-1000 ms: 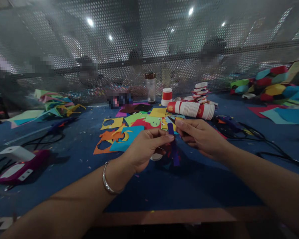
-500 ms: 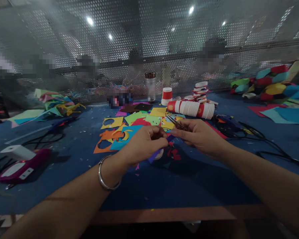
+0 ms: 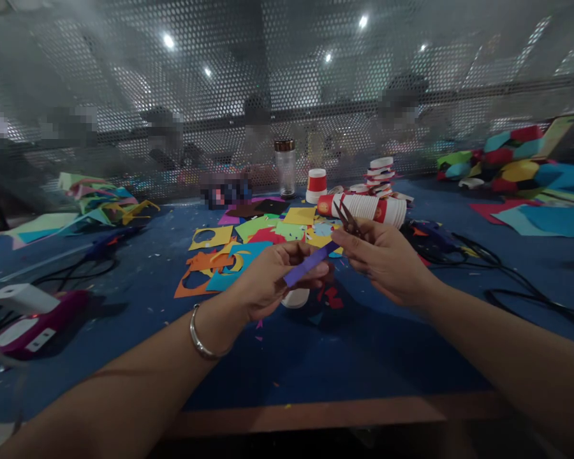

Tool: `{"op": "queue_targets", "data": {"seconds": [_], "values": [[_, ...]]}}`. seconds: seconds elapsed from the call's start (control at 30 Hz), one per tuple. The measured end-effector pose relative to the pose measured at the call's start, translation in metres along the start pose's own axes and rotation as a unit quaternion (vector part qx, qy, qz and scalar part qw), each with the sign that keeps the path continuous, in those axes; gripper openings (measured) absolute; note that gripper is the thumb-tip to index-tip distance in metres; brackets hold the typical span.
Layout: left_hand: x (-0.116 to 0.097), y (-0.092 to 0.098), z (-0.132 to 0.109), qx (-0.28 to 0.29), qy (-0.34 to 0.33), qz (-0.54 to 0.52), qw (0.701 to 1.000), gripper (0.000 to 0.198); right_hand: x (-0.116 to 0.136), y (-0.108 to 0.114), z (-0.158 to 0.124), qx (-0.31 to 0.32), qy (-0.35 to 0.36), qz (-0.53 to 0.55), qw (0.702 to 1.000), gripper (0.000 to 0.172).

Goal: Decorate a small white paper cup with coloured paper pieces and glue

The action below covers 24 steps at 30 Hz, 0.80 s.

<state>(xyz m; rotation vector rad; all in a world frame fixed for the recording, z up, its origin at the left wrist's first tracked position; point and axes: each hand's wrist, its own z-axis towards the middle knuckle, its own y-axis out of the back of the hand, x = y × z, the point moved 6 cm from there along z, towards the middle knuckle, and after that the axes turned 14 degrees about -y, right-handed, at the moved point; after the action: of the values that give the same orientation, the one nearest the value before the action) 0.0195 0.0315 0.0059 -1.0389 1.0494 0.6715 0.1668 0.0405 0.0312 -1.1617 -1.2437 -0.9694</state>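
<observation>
My left hand (image 3: 272, 284), with a metal bangle on its wrist, pinches a narrow purple paper strip (image 3: 310, 262) that slants up to the right. My right hand (image 3: 387, 261) is closed on small scissors (image 3: 348, 220), whose blades stick up open just right of the strip's upper end. Both hands hover above a blue table (image 3: 316, 363). Under them lie red paper scraps (image 3: 332, 296) and a small white cup (image 3: 296, 298).
Coloured paper sheets with cut-out holes (image 3: 239, 245) spread behind the hands. A lying stack of red-and-white paper cups (image 3: 368, 209) and a clear jar (image 3: 286, 167) stand further back. A purple glue gun (image 3: 33, 319) and cables lie left. Black cables (image 3: 497, 268) run right. A perforated screen closes the back.
The purple strip hung straight down between the hands, then was turned; now it slants up to the right. The scissors rose with blades opened upward. The view shifted slightly.
</observation>
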Motion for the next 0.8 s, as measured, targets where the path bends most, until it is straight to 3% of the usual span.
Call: {"op": "queue_targets", "data": {"seconds": [0.13,0.3,0.5,0.8], "values": [[0.0,-0.003,0.001,-0.029,-0.031,-0.038,0.998,0.026,-0.002,-0.004,-0.001,0.002,0.001,-0.017,1.0,0.041],[0.009,-0.012,-0.003,-0.022,-0.056,-0.047,0.997,0.034,0.003,-0.011,-0.005,0.019,0.026,-0.015,0.999,0.046],[-0.002,-0.01,-0.004,-0.096,-0.131,-0.033,0.986,0.024,0.003,-0.015,-0.006,0.037,0.03,-0.025,0.999,0.047],[-0.016,-0.002,-0.004,-0.129,-0.116,-0.002,0.985,0.012,-0.001,-0.013,-0.007,0.079,-0.018,-0.051,0.995,0.051]]}}
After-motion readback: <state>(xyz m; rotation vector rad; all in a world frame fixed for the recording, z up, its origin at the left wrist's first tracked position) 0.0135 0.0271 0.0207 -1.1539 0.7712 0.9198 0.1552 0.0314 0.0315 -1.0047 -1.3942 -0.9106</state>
